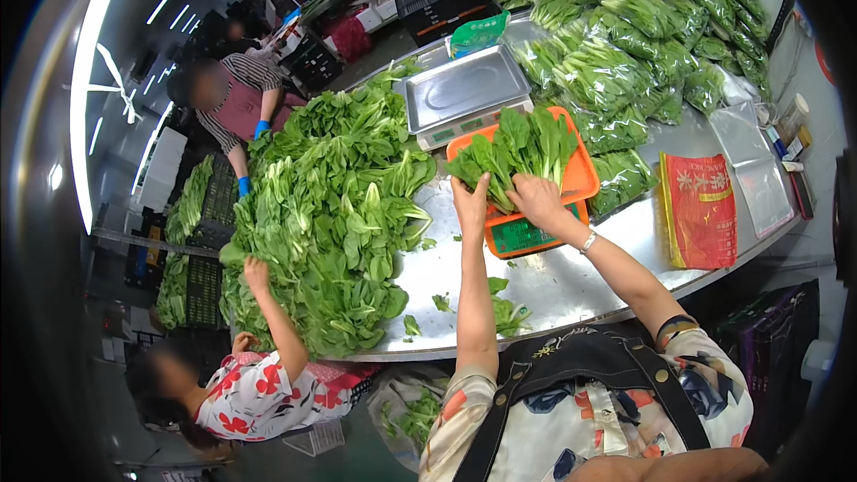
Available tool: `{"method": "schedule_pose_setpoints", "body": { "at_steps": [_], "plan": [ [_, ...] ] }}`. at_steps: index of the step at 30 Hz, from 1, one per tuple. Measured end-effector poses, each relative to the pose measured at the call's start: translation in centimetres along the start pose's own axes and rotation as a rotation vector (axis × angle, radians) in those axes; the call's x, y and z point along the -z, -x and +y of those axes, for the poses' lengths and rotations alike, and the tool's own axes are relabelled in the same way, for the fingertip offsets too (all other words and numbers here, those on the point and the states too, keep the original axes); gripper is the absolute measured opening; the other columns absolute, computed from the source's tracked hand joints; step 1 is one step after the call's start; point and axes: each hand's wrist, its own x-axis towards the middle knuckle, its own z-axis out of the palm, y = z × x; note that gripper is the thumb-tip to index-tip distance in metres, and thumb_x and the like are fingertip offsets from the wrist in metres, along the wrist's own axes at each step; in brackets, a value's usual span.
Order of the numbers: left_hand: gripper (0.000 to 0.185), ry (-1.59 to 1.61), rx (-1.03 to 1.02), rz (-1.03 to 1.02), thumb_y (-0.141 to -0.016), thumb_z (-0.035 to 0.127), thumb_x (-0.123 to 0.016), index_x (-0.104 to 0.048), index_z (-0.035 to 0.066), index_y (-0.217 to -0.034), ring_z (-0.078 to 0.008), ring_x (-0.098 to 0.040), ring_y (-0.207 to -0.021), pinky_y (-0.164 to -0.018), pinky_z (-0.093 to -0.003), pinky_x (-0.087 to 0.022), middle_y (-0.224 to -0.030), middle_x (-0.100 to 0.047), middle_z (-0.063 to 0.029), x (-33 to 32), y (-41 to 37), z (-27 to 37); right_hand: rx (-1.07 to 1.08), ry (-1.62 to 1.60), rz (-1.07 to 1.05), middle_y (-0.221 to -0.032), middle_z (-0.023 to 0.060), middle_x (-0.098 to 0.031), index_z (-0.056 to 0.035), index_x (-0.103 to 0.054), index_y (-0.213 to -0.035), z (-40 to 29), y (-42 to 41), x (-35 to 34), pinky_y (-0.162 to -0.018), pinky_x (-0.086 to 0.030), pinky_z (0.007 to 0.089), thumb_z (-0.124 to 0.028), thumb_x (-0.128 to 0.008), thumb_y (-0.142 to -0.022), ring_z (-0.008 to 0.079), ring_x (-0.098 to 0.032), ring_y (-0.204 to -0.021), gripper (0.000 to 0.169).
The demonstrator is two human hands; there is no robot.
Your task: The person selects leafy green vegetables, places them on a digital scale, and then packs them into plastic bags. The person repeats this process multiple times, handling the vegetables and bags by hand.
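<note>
Leafy greens (515, 140) lie in the orange tray (584, 171) of a digital scale, their leaves spreading over its far rim. My left hand (471, 195) holds their near left side, with some fingers hidden by leaves. Around the stems on the right closes my right hand (537, 197), its wrist wearing a bracelet. Between my forearms shows the scale's green lit display (519, 235). Just beyond the tray stands a second scale with a bare steel pan (469, 87).
A large heap of loose greens (321, 214) covers the table's left side; two people work beside it. Bagged greens (616, 67) are piled at the far right. A red printed bag (699, 211) and clear plastic bags (753, 167) lie right. Leaf scraps (505, 311) dot the steel tabletop (428, 268).
</note>
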Motion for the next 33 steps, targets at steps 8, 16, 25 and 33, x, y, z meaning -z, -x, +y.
{"method": "schedule_pose_setpoints", "body": {
  "at_steps": [8, 16, 25, 33],
  "plan": [
    [0.043, 0.153, 0.130, -0.050, -0.083, 0.017, -0.067, -0.042, 0.000, -0.114, -0.0114, -0.055, -0.076, -0.050, -0.0218, -0.046, -0.100, -0.057, -0.0098, 1.0, 1.4, 1.9, -0.015, 0.097, -0.065, -0.062, 0.0199, -0.059, 0.0000, -0.052, -0.072, -0.5, -0.9, -1.2, -0.054, -0.048, 0.0460, -0.015, -0.063, -0.073, 0.0370, -0.061, -0.061, 0.018],
    [0.040, 0.261, 0.119, 0.105, -0.082, 0.016, -0.068, -0.043, -0.001, -0.109, -0.0151, -0.056, -0.080, -0.060, -0.0265, -0.048, -0.099, -0.056, -0.0112, -0.6, 2.9, 4.3, -0.021, 0.011, -0.128, -0.061, 0.0229, -0.058, 0.0022, -0.053, -0.070, -0.8, -1.2, 1.7, -0.057, -0.048, 0.0472, -0.014, -0.058, -0.073, 0.0397, -0.060, -0.061, 0.018],
    [0.043, -0.450, -0.151, 0.339, -0.075, 0.017, -0.072, -0.043, 0.002, -0.104, -0.0213, -0.046, -0.071, -0.065, -0.0355, -0.040, -0.078, -0.046, -0.0075, -3.8, 3.9, 6.2, -0.037, -0.013, -0.109, -0.062, 0.0248, -0.059, 0.0041, -0.053, -0.071, -0.7, 0.2, -1.7, -0.053, -0.048, 0.0482, -0.011, -0.057, -0.074, 0.0400, -0.061, -0.060, 0.016],
    [0.046, -0.562, -0.137, 0.121, -0.069, 0.018, -0.076, -0.045, 0.003, -0.100, -0.0236, -0.048, -0.069, -0.063, -0.0364, -0.041, -0.075, -0.048, -0.0099, -3.7, 2.6, 5.4, -0.092, -0.135, -0.143, -0.067, 0.0267, -0.060, 0.0061, -0.055, -0.073, -0.7, -0.1, -0.8, -0.055, -0.049, 0.0485, -0.015, -0.057, -0.078, 0.0423, -0.061, -0.065, 0.022]
  ]
}}
